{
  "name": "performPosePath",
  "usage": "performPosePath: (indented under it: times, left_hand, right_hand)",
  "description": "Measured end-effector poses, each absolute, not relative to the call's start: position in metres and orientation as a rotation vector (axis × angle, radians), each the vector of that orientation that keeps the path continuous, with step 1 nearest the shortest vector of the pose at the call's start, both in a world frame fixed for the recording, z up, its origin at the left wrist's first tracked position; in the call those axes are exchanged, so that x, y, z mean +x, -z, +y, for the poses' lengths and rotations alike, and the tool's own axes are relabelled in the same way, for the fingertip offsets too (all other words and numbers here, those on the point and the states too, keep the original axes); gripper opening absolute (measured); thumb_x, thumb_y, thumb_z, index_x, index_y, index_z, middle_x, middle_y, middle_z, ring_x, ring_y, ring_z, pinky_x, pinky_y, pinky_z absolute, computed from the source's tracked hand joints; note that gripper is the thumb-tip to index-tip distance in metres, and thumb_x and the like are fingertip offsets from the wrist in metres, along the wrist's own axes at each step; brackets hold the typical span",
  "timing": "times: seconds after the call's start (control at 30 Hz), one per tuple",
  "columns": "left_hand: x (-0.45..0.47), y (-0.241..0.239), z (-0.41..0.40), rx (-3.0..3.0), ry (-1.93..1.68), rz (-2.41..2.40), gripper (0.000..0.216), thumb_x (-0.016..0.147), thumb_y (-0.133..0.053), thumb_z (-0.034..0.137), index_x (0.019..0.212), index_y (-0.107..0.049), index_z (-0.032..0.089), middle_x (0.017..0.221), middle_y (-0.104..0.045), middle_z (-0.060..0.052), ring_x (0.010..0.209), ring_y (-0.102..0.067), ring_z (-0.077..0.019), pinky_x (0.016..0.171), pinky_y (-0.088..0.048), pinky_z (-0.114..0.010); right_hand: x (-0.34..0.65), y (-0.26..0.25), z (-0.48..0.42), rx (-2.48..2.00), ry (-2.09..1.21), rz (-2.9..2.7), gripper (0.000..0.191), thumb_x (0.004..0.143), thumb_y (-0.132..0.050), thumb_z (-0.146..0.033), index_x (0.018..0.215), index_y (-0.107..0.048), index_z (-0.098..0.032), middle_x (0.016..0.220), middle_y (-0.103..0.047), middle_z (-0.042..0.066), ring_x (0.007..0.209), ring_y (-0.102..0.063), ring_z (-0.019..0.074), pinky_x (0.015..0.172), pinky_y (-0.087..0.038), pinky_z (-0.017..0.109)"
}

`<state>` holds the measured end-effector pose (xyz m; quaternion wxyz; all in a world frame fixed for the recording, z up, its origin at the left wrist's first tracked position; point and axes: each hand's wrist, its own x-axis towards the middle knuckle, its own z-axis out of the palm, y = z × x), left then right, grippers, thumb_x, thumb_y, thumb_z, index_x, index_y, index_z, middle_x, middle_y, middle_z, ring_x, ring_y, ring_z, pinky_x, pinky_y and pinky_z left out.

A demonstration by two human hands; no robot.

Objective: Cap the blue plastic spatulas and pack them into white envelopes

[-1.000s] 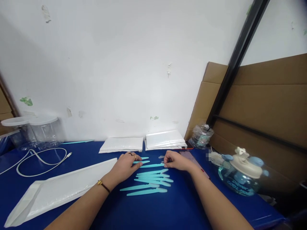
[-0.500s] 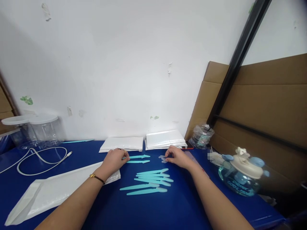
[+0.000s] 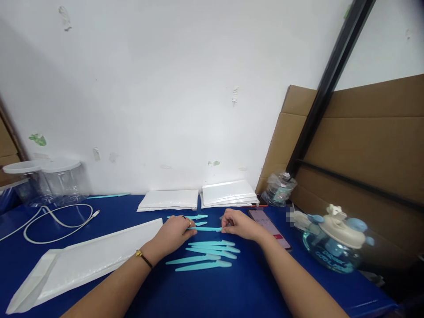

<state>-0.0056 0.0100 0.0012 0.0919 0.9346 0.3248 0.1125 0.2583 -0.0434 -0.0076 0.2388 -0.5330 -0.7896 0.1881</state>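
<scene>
Several thin light-blue plastic sticks (image 3: 208, 254) lie in a loose row on the blue table (image 3: 232, 291). My left hand (image 3: 174, 233) and my right hand (image 3: 240, 224) pinch the two ends of one light-blue stick (image 3: 205, 229), holding it level just behind the row. Fingers of both hands are closed on it. Two more sticks (image 3: 195, 217) lie behind my left hand. A small clear piece (image 3: 221, 217) rests by my right fingertips.
A long white padded envelope (image 3: 79, 263) lies at the left. Two stacks of white envelopes (image 3: 198, 198) sit against the wall. A phone (image 3: 270, 227), a blue water jug (image 3: 334, 247), a wrapped bottle (image 3: 278, 187), clear jars (image 3: 49, 181), a white cable (image 3: 56, 221) and cardboard (image 3: 364, 145) surround the work area.
Both hands came back toward me from the far sticks. They now hold one stick between them, and the left hand has moved right, off the envelope's end.
</scene>
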Motion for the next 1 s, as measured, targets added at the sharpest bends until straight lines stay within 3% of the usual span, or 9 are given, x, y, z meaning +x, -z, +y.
performPosePath:
  times: [0.13, 0.27, 0.43, 0.53, 0.63, 0.83, 1.0]
  left_hand:
    - [-0.016, -0.002, 0.029, 2.814, -0.362, 1.083, 0.029, 0.087, -0.041, 0.038, 0.079, -0.066, 0.024, 0.083, -0.067, -0.002, 0.083, -0.058, -0.0187, 0.071, -0.037, -0.027]
    - [-0.033, 0.001, 0.051, 2.751, -0.357, 1.240, 0.023, 0.083, -0.046, 0.035, 0.087, -0.067, 0.026, 0.088, -0.066, -0.002, 0.087, -0.056, -0.0195, 0.073, -0.038, -0.028]
    - [-0.033, 0.000, 0.047, 2.701, -0.487, 1.286, 0.030, 0.073, -0.057, 0.028, 0.102, -0.062, 0.025, 0.099, -0.062, -0.003, 0.097, -0.052, -0.0214, 0.081, -0.039, -0.029]
    - [-0.023, -0.003, 0.029, 2.674, -0.523, 1.142, 0.023, 0.078, -0.052, 0.034, 0.095, -0.064, 0.024, 0.097, -0.061, -0.004, 0.096, -0.052, -0.0205, 0.082, -0.038, -0.030]
    - [-0.010, -0.003, 0.010, 2.653, -0.473, 0.955, 0.025, 0.080, -0.050, 0.043, 0.090, -0.065, 0.025, 0.093, -0.062, -0.003, 0.091, -0.053, -0.0194, 0.079, -0.039, -0.029]
    - [-0.002, 0.002, 0.008, 2.695, -0.317, 0.898, 0.019, 0.082, -0.047, 0.030, 0.074, -0.063, 0.022, 0.074, -0.063, 0.000, 0.074, -0.055, -0.0159, 0.065, -0.036, -0.025]
    - [-0.012, -0.006, 0.022, 2.661, -0.496, 1.094, 0.024, 0.085, -0.040, 0.029, 0.078, -0.062, 0.021, 0.082, -0.064, -0.003, 0.078, -0.056, -0.0172, 0.069, -0.037, -0.026]
  right_hand:
    - [0.272, 0.009, -0.037, -1.535, -0.370, -2.050, 0.004, 0.072, -0.065, -0.018, 0.071, -0.061, -0.018, 0.080, -0.056, 0.000, 0.071, -0.053, 0.0125, 0.062, -0.039, 0.022]
    - [0.284, 0.010, -0.033, -1.660, -0.243, -1.930, 0.006, 0.069, -0.067, -0.021, 0.071, -0.063, -0.018, 0.078, -0.056, 0.001, 0.070, -0.053, 0.0138, 0.062, -0.039, 0.023]
    - [0.274, -0.002, -0.046, -1.555, -0.507, -2.039, 0.012, 0.072, -0.066, -0.029, 0.076, -0.065, -0.018, 0.080, -0.058, 0.001, 0.069, -0.054, 0.0133, 0.059, -0.040, 0.022]
    - [0.262, -0.006, -0.055, -1.491, -0.737, -2.240, 0.019, 0.065, -0.072, -0.034, 0.075, -0.067, -0.018, 0.077, -0.058, 0.000, 0.066, -0.053, 0.0124, 0.055, -0.039, 0.021]
    - [0.252, -0.003, -0.055, -1.507, -0.803, -2.302, 0.015, 0.068, -0.069, -0.030, 0.074, -0.066, -0.017, 0.071, -0.057, 0.000, 0.059, -0.050, 0.0105, 0.051, -0.037, 0.020]
    - [0.248, 0.003, -0.048, -1.465, -0.583, -2.256, 0.008, 0.073, -0.064, -0.025, 0.075, -0.062, -0.018, 0.082, -0.057, 0.001, 0.070, -0.053, 0.0122, 0.060, -0.040, 0.021]
    - [0.263, 0.003, -0.045, -1.532, -0.467, -2.070, 0.006, 0.075, -0.062, -0.022, 0.073, -0.060, -0.016, 0.082, -0.057, 0.002, 0.075, -0.054, 0.0143, 0.066, -0.041, 0.024]
